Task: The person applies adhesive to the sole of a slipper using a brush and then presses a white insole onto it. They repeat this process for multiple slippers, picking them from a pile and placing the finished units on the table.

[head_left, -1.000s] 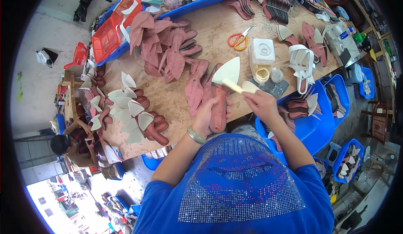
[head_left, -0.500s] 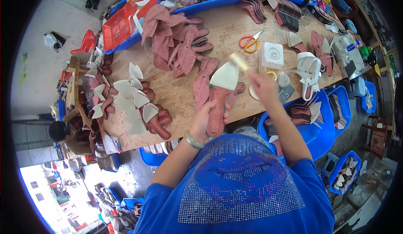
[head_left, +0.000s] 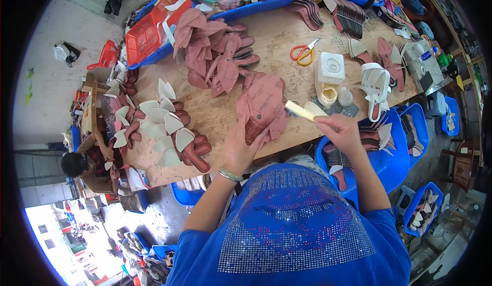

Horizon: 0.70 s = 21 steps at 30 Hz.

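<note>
My left hand (head_left: 241, 150) grips the near end of a reddish-brown shoe insole (head_left: 264, 104), its thumb along the left edge. The insole's patterned side faces up, over other red pieces at the middle of the table. In my right hand (head_left: 341, 132) is a brush (head_left: 303, 110) with a pale handle, closed between thumb and fingers. The brush tip points left, just beside the insole's right edge; whether it touches cannot be made out. A small open jar (head_left: 328, 95) of cream-coloured stuff stands beyond my right hand, at the front of a white block (head_left: 331, 68).
A heap of red insoles (head_left: 205, 50) lies at the far left-centre of the wooden table (head_left: 277, 40). Insoles with white toe pieces (head_left: 171, 122) are stacked left. Orange-handled scissors (head_left: 305, 53) lie beyond the jar. Blue bins (head_left: 397, 155) stand at right. Another person (head_left: 95, 158) sits far left.
A red patterned face now shows at my left hand, where an insole with a white toe piece showed before. The brush has left that white piece and moved nearer, its tip now pointing left.
</note>
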Motion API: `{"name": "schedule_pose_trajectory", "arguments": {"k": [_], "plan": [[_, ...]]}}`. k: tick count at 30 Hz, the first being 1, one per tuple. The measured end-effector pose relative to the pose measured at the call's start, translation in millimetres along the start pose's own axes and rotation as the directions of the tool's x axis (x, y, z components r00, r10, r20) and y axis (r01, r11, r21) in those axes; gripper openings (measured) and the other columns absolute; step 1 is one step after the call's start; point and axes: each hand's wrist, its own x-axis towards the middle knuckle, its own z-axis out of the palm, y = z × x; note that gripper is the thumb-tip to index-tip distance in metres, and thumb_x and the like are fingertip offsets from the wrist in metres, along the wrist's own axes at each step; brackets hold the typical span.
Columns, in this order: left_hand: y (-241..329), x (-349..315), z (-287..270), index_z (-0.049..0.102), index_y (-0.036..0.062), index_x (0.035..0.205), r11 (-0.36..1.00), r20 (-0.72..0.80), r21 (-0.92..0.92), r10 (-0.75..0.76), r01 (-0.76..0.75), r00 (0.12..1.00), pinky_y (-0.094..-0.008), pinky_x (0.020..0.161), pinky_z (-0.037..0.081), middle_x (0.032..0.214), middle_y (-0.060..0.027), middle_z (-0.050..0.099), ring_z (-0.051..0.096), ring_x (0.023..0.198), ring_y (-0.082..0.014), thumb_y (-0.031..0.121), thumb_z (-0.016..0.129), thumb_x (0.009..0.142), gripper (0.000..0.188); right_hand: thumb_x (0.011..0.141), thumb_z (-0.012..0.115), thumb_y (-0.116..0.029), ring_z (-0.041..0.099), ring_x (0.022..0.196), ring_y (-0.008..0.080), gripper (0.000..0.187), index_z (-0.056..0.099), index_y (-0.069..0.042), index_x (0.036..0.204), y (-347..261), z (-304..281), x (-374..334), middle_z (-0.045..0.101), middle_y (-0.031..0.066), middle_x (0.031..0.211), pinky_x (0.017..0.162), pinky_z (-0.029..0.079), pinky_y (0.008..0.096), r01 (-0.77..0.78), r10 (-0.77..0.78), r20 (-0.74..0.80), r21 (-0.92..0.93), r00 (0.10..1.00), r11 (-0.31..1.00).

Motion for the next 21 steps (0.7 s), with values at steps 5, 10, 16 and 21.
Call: {"name": "schedule_pose_trajectory", "arguments": {"k": [5,10,16,21], "plan": [[1,1,1,0.051,-0.0012,0.130,0.992,-0.034,0.000,0.127,-0.127,0.991,-0.0393,0.080,0.051,0.106,-0.0212,0.062,0.062,0.093,-0.0357,0.022,0.078,0.075,0.066,0.080,0.072,-0.010,0.060,0.059,0.0195,0.015,0.074,-0.009,0.094,-20,3,-4,0.064,0.0082,0.068,0.053,0.045,0.0303,0.071,-0.069,0.020,-0.104,0.997,0.992],[0,-7,-1,0.057,-0.0031,0.123,0.984,-0.004,-0.076,0.158,-0.158,0.987,-0.0401,0.081,0.049,0.102,-0.0198,0.063,0.061,0.091,-0.0353,0.018,0.081,0.070,0.062,0.079,0.072,-0.013,0.062,0.061,0.0224,0.015,0.074,-0.010,0.094,10,0,14,0.066,0.0098,0.072,0.052,0.046,0.0321,0.064,-0.084,-0.148,-0.141,0.985,0.988],[-3,-16,-1,0.058,-0.0023,0.122,0.965,-0.030,-0.054,0.255,-0.256,0.967,-0.0398,0.081,0.049,0.103,-0.0184,0.063,0.061,0.091,-0.0337,0.016,0.081,0.068,0.062,0.081,0.071,-0.017,0.064,0.062,0.0243,0.015,0.074,-0.011,0.095,31,-12,47,0.068,0.0123,0.077,0.058,0.049,0.0308,-0.043,-0.016,-0.205,-0.281,0.979,0.959],[-9,-20,0,0.057,-0.0018,0.123,0.974,-0.021,-0.013,0.225,-0.226,0.974,-0.0396,0.083,0.050,0.104,-0.0178,0.063,0.061,0.093,-0.0333,0.016,0.082,0.067,0.063,0.080,0.071,-0.015,0.064,0.062,0.0242,0.015,0.075,-0.011,0.095,7,-24,24,0.068,0.0104,0.075,0.059,0.049,0.0304,-0.108,0.101,-0.092,-0.066,0.991,0.992]]}}
